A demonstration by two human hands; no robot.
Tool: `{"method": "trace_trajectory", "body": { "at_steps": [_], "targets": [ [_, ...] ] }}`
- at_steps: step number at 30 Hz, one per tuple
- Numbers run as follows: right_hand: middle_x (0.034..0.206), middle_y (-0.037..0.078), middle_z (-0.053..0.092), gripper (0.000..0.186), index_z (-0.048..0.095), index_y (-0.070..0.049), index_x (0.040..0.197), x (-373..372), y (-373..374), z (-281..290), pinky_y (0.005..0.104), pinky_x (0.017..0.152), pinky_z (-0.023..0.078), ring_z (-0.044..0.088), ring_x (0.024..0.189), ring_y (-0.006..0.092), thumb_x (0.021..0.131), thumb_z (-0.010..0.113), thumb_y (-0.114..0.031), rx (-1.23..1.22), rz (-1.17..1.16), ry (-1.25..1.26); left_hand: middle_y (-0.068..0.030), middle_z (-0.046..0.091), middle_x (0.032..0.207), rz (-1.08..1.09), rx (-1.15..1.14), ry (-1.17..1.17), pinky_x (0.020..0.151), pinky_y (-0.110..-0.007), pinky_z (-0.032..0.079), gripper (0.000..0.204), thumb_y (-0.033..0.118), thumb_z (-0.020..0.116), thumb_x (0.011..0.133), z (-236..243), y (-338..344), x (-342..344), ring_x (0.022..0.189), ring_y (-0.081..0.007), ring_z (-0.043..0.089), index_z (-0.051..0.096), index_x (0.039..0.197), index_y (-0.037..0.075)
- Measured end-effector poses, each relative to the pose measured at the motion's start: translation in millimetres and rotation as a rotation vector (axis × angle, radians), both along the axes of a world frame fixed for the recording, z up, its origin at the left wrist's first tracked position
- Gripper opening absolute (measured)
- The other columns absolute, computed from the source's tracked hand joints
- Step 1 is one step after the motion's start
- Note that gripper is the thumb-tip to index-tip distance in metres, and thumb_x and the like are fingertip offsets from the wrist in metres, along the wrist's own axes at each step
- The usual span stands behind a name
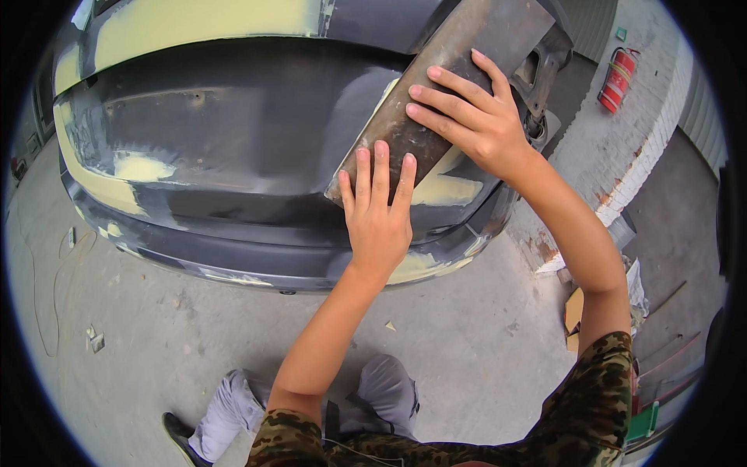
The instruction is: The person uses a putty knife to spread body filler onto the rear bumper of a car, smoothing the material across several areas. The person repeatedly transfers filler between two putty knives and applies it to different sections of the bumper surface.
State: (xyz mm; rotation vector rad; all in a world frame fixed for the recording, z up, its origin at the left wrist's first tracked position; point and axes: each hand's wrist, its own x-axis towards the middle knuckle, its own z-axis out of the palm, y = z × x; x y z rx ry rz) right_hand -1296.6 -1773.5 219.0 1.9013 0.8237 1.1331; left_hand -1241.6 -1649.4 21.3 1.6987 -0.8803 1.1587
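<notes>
A long brown sanding board (pixel 459 58) lies slanted across the dark grey car bumper (pixel 233 132), which carries pale yellow filler patches (pixel 140 167). My left hand (pixel 379 210) presses flat on the board's lower end, fingers together and pointing up. My right hand (pixel 475 113) lies flat on the board's middle, fingers spread toward the left. Both palms rest on the board without curling around it.
A concrete floor (pixel 156 335) runs below the bumper, with small scraps on it. A red fire extinguisher (pixel 618 78) lies by a white brick wall at the upper right. Cardboard and clutter (pixel 576 311) sit at the right. My knees in grey trousers (pixel 381 389) show below.
</notes>
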Motion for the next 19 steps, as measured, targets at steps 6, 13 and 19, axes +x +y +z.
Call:
{"method": "trace_trajectory", "body": {
  "at_steps": [6, 13, 19],
  "targets": [
    [0.119, -0.005, 0.071, 0.028, 0.076, -0.018, 0.110, 10, -23, -3, 0.0559, 0.113, 0.038, 0.062, 0.124, 0.0181, 0.083, 0.068, -0.016, 0.036, 0.005, 0.013, -0.0210, 0.040, 0.158, 0.035, -0.041, 0.013, 0.118, -0.062, 0.019, 0.051, 0.008, 0.052, 0.096, -3, -31, 7, 0.148, -0.0431, 0.035, 0.054, 0.147, 0.015],
    [0.116, -0.005, 0.073, 0.026, 0.077, -0.018, 0.106, 15, -53, -9, 0.0561, 0.112, 0.039, 0.063, 0.123, 0.0184, 0.082, 0.069, -0.018, 0.048, 0.011, 0.001, -0.0263, 0.040, 0.157, 0.074, 0.009, -0.021, 0.121, -0.059, 0.013, 0.045, 0.010, 0.051, 0.099, -12, -60, 13, 0.149, -0.0454, 0.032, 0.056, 0.144, 0.011],
    [0.115, -0.004, 0.073, 0.027, 0.077, -0.017, 0.105, 8, -76, -17, 0.0559, 0.112, 0.038, 0.063, 0.123, 0.0190, 0.080, 0.070, -0.018, 0.076, -0.026, -0.001, -0.0250, 0.041, 0.157, 0.062, 0.026, -0.045, 0.121, -0.059, 0.012, 0.045, 0.008, 0.049, 0.099, -18, -81, 13, 0.148, -0.0453, 0.032, 0.057, 0.144, 0.012]
  ]
}}
